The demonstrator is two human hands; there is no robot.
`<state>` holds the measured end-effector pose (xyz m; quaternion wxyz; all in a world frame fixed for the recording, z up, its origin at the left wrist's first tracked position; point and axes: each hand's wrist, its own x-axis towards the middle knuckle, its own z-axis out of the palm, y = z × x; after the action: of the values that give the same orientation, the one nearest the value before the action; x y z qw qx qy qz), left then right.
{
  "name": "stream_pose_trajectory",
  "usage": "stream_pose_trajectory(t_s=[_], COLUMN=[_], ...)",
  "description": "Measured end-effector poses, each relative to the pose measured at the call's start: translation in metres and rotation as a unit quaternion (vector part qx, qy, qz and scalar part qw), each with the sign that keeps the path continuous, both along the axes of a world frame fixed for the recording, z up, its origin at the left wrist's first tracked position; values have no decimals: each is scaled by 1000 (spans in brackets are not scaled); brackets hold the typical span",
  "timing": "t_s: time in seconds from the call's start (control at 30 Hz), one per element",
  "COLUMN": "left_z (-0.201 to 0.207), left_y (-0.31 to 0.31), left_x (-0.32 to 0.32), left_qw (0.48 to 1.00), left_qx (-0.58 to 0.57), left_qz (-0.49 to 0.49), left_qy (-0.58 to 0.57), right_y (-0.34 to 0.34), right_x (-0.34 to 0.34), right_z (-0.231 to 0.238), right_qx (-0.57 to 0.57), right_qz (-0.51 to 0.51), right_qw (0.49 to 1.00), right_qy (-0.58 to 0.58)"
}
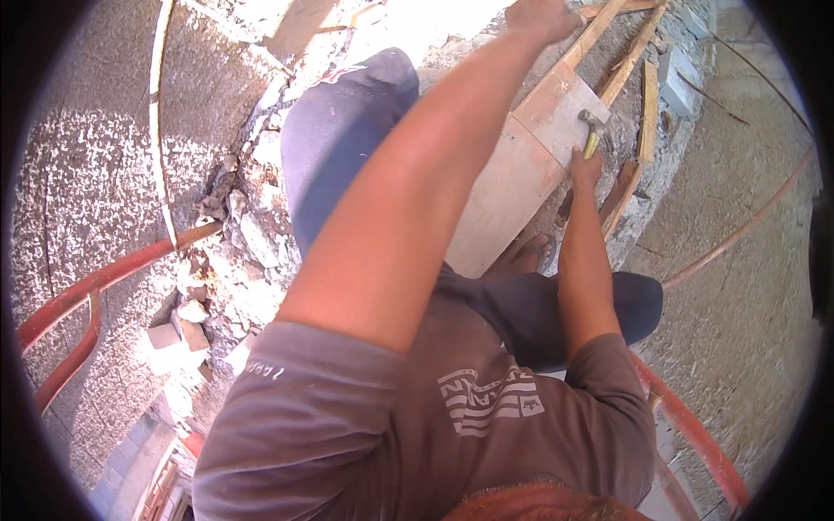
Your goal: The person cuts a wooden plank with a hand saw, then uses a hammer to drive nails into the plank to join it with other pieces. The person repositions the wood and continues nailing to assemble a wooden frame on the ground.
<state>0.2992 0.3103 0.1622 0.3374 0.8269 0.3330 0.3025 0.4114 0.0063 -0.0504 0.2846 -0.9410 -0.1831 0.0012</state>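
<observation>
My right hand (586,165) grips a hammer (593,139) by its yellow handle. The metal head lies over a pale flat panel (499,204), near the panel's right edge. Reaching far forward, my left hand (540,19) is at the end of a short wooden crosspiece (618,8). Its fingers are curled and partly hidden by the hand and the frame's top edge, so what they hold cannot be made out. Two long wooden strips, a left one (598,35) and a right one (637,54), run from the crosspiece toward the panel.
Broken rubble (252,239) lies on my left, with a red metal bar (113,273) beside it. Another red bar (695,443) is at the lower right. Grey blocks (676,82) and a short board (648,113) lie at the right. A pale hose (156,113) crosses the left ground.
</observation>
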Motion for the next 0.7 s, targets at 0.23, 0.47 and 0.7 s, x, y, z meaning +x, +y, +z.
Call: stream_pose_trajectory(t_s=[0.23, 0.47, 0.7], left_z=[-164, -180, -215], left_y=[-140, -151, -132], left_x=[-69, -70, -63], left_qw=[940, 949, 845], left_qx=[-269, -277, -527], left_qz=[130, 101, 34], left_qy=[164, 108, 83], right_y=[-23, -22, -11], right_x=[4, -11, -15], right_z=[15, 36, 57], right_qx=[-57, -56, -100], right_qz=[38, -32, 36], right_qw=[996, 980, 990], right_qy=[63, 186, 88])
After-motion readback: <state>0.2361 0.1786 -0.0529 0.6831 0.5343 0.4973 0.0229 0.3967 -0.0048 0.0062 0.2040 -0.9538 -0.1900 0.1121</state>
